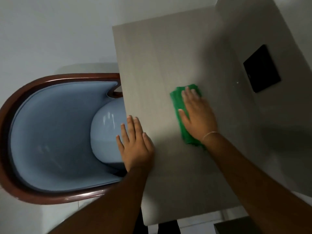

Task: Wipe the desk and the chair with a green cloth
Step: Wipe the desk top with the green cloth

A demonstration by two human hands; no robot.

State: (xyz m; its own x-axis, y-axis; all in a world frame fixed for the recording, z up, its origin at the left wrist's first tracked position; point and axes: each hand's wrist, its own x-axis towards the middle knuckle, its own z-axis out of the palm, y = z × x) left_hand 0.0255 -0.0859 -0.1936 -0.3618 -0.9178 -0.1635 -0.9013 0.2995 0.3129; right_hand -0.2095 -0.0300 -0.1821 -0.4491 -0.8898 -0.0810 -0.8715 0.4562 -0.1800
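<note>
Right hand [197, 115] flat on the cloth [183, 115], mid-bench [152, 65]!
Grip open, palm pressing (fingers spread); left hand [135, 142] open too, flat on the bench edge beside the chair [50, 132].

Desk [168, 56] takes the centre and right of the view, chair [50, 132] sits to its left, tucked against the desk's left edge with the seat partly under the top. Cloth [181, 114] lies flat on the desk, right of centre. Right hand [197, 115] lies flat on top of the cloth, fingers spread, covering most of it. Left hand [135, 144] rests flat at the desk's left edge, fingers overhanging toward the chair seat, well apart from the cloth. Wall plate [261, 69] sits on the upright panel [253, 31] at the desk's right side, beyond the cloth, not touching it.
</note>
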